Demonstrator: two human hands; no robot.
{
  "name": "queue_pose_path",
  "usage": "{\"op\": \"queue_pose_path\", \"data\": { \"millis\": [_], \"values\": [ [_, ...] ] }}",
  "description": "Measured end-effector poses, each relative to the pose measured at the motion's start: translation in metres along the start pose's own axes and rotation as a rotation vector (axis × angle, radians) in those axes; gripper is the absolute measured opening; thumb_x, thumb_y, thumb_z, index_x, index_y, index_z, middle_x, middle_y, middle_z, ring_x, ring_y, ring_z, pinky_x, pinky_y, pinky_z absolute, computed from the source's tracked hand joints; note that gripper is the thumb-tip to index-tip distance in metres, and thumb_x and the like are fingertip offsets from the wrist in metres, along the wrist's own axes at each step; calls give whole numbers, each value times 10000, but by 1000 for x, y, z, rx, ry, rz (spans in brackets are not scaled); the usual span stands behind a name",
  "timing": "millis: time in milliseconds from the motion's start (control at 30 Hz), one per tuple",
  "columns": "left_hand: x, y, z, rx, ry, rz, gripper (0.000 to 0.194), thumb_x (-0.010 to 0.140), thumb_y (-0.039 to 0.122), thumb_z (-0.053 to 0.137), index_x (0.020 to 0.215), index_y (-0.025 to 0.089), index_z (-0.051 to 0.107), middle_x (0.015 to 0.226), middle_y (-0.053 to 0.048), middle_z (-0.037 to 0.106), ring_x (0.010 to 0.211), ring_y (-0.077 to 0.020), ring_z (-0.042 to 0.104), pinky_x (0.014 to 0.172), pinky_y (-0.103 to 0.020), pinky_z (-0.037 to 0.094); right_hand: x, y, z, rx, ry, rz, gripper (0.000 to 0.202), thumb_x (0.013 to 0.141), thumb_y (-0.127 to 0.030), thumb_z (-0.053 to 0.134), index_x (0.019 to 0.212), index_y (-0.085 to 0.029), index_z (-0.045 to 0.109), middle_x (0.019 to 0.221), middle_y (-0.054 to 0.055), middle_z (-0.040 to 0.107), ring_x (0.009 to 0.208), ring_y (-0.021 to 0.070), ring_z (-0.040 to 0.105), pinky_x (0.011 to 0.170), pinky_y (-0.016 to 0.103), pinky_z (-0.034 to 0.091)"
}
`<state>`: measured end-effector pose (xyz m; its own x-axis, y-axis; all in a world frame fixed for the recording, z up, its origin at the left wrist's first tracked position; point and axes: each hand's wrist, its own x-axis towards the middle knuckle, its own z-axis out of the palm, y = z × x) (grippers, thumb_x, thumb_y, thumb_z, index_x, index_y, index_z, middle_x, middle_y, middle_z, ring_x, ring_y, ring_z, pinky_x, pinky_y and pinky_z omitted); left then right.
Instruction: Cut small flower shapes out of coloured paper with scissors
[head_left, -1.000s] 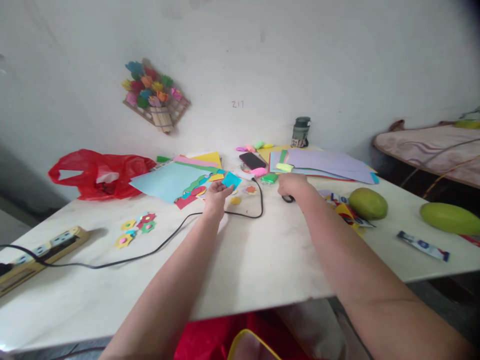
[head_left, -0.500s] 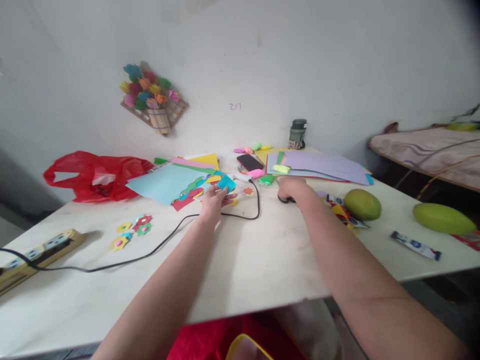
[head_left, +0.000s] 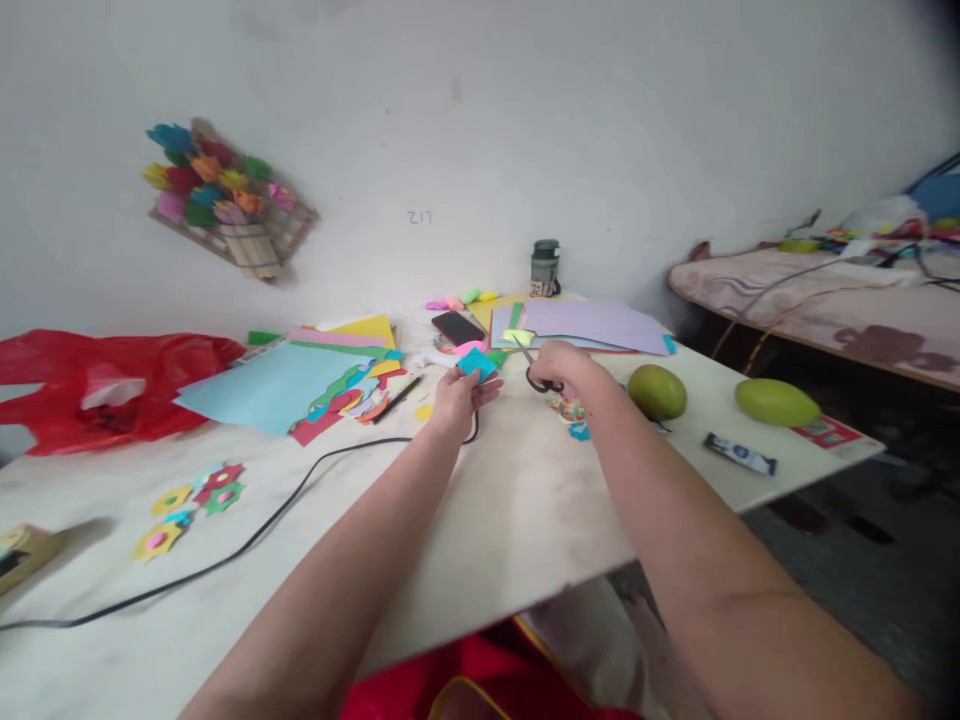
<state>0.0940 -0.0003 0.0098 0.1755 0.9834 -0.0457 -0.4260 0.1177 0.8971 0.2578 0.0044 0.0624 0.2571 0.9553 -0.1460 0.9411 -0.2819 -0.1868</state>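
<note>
Between the thumb and fingers of my left hand (head_left: 459, 400) is a small blue piece of paper (head_left: 478, 364), held a little above the table. My right hand (head_left: 564, 364) grips a pair of scissors (head_left: 541, 382) by its black handles, the blades pointing up and to the left. The scissors and the blue paper are apart. Small paper scraps (head_left: 571, 412) lie under my right wrist. To the left of my left hand are a black pen (head_left: 397, 399) and a heap of coloured paper cuttings (head_left: 346, 398).
A black cord (head_left: 300, 492) crosses the white table (head_left: 495, 540). Paper flowers (head_left: 196, 500), a red plastic bag (head_left: 150, 362) and light blue sheets (head_left: 255, 385) lie left. Behind are a phone (head_left: 457, 327) and purple paper (head_left: 592, 325); right, green fruits (head_left: 657, 392) and a tube (head_left: 740, 455).
The view has turned to the right. My right hand has raised the scissors, so their blades now show. My left hand still holds the blue paper, now nearer to my right hand.
</note>
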Motion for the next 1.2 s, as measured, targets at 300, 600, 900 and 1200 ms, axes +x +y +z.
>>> {"op": "queue_pose_path", "data": {
  "millis": [300, 600, 900, 1200],
  "values": [
    [11, -35, 34, -32, -61, -8, 48, 840, 134, 559, 857, 112, 520, 822, -112, 702, 774, -171, 695, 825, -332, 528, -10, 39, 29, 662, 202, -126, 204, 685, -322, 663, 803, -163, 615, 616, 22, 631, 504, 117, 556, 436, 203, 366],
    [14, -33, 21, -76, -108, 40, 44, 835, 89, 545, 870, 115, 553, 801, -60, 694, 709, -154, 695, 793, -310, 546, -25, 41, 31, 958, -102, -198, 215, 768, -322, 658, 786, -169, 508, 515, -9, 573, 396, 91, 505, 336, 183, 332],
    [17, -31, 13, -58, -236, -5, 50, 807, 123, 598, 824, 111, 553, 712, -76, 691, 691, -176, 696, 744, -311, 561, -29, 46, 29, 910, -257, -295, 293, 794, -446, 622, 807, -179, 500, 523, -39, 511, 371, 54, 404, 324, 179, 278],
    [16, -33, 11, -61, -273, -9, 102, 768, 141, 643, 845, 112, 583, 756, -58, 694, 779, -191, 696, 803, -334, 553, -26, 49, 30, 828, -279, -381, 344, 772, -497, 620, 757, -169, 519, 598, 19, 585, 474, 98, 532, 340, 181, 316]
  ]
}}
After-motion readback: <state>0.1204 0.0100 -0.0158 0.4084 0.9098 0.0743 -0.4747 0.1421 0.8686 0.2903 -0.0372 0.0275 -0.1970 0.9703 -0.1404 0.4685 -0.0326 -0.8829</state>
